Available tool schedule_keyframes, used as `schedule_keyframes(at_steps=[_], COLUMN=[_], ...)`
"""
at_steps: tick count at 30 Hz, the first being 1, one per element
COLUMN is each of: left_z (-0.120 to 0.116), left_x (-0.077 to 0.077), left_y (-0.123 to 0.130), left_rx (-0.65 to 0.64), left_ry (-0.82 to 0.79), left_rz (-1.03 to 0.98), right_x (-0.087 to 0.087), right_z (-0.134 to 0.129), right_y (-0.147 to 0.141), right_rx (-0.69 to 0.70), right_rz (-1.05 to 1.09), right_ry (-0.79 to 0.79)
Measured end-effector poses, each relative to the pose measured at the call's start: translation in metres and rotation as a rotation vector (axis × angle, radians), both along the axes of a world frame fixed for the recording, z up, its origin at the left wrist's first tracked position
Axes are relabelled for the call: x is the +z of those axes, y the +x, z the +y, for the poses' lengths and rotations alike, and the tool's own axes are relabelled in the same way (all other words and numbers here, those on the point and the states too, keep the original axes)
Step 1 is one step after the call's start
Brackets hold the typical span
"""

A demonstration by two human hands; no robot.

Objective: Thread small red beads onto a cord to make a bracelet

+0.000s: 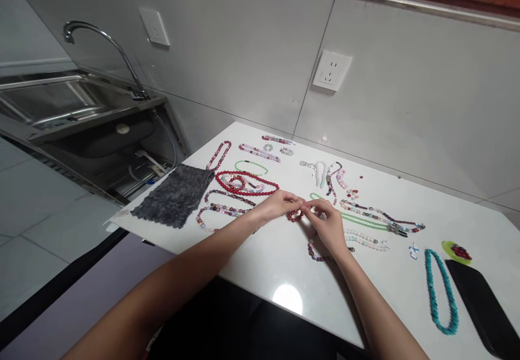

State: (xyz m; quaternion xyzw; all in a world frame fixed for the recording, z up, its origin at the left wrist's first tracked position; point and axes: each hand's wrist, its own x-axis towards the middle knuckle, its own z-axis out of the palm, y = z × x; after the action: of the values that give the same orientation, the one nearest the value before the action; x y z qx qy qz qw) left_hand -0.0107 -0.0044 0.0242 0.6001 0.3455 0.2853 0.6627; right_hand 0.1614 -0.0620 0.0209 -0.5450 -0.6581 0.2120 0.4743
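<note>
Red bead strand (295, 216) sags crosswise from the pinching left hand (277, 205) and right hand (323, 223) (fingertips together).

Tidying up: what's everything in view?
Stainless steel sink: one, silver, far left.
Curved metal faucet: one, silver, behind sink.
Wall socket: one, white, above counter.
White stone countertop: one, white, centre.
Knitted grey cloth: one, grey, left end.
Bead strands: many, mixed colours, across counter.
Turquoise bead necklace: one, turquoise, right end.
Black rounded slab: one, black, right corner.
Small red bead loop: one, red, between hands.
Left grip, right grip: two, bare, at loop.
</note>
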Motion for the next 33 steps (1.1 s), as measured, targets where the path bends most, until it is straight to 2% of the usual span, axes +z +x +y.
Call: schedule_keyframes(at_steps=[5,10,16,26,33], left_z=[0.004,0.003,0.0,0.001,0.0], left_x=[-0.008,-0.004,0.006,0.002,0.001], left_y=[0.002,0.002,-0.001,-0.002,-0.006], left_rx=[0.002,-0.01,-0.058,-0.118,-0.14], left_ry=[-0.016,0.013,0.036,0.063,0.033], left_rz=[-0.009,-0.005,0.053,0.035,0.018], right_x=[0.001,0.0,-0.002,-0.009,-0.012], right_z=[0.0,-0.001,-0.002,0.001,0.002], right_y=[0.0,-0.002,-0.005,-0.004,-0.001], right_rx=[-0.029,-0.051,-0.053,0.003,0.037], right_rz=[0.02,0.01,-0.109,-0.323,-0.456], right_ry=[-0.027,0.054,0.14,0.374,0.465])
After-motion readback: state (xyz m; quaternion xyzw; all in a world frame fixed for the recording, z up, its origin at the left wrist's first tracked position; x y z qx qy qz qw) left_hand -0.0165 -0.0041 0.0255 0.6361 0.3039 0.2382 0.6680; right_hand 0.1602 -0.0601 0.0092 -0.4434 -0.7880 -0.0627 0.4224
